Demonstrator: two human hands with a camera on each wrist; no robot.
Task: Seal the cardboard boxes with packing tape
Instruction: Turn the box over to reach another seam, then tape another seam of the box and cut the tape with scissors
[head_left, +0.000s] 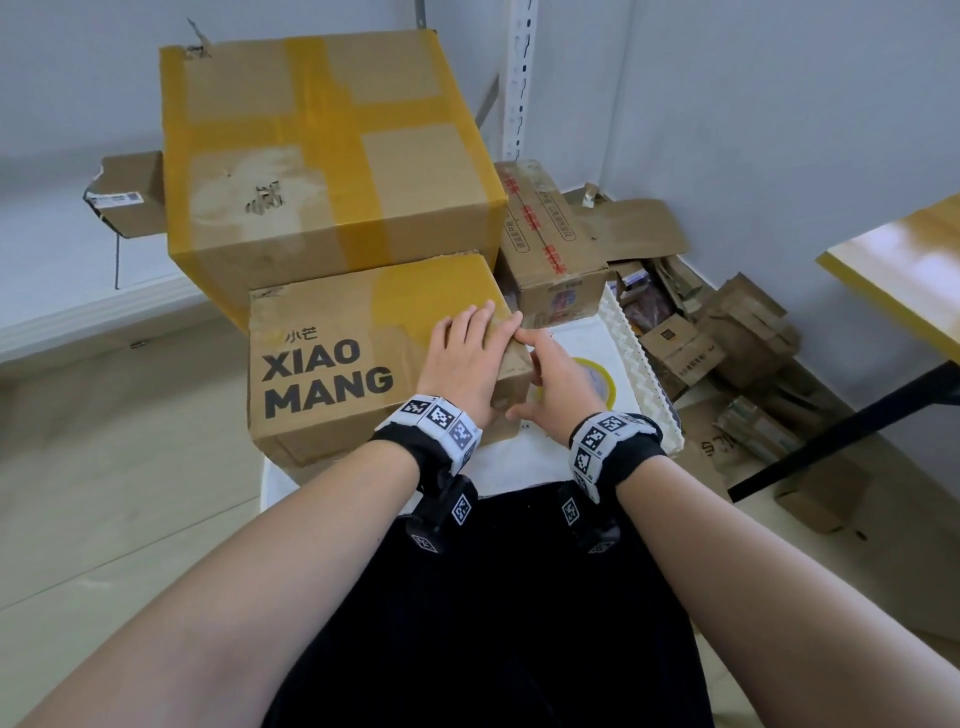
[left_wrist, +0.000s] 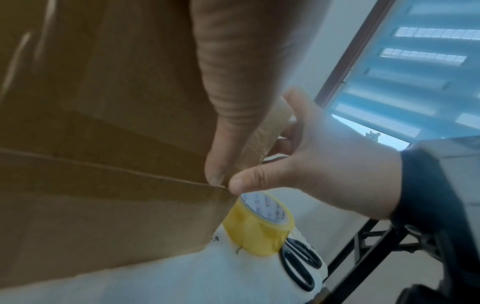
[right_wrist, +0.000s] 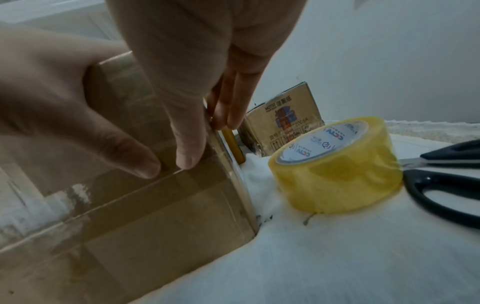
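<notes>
A brown carton printed XIAO MANG (head_left: 332, 364) lies on a white-covered table (head_left: 576, 332). My left hand (head_left: 467, 343) lies flat on the carton's top right corner, fingers straight. Its thumb (left_wrist: 218, 160) reaches down the end face. My right hand (head_left: 545, 374) is against that same end face, fingers stretched up along the corner. Both thumbs, the right thumb (right_wrist: 187, 158) and the left thumb (right_wrist: 142, 164), press side by side on a clear tape strip (right_wrist: 161, 191) on the cardboard. A yellowish tape roll (right_wrist: 335, 170) stands on the cloth just right of the carton, partly hidden under my right hand in the head view.
Black-handled scissors (right_wrist: 441, 181) lie right of the roll. A large carton crossed with yellow tape (head_left: 322, 156) stands behind, and a red-printed carton (head_left: 545, 244) beside it. Flattened cartons (head_left: 727, 338) litter the floor at right, next to a yellow-edged table (head_left: 893, 270).
</notes>
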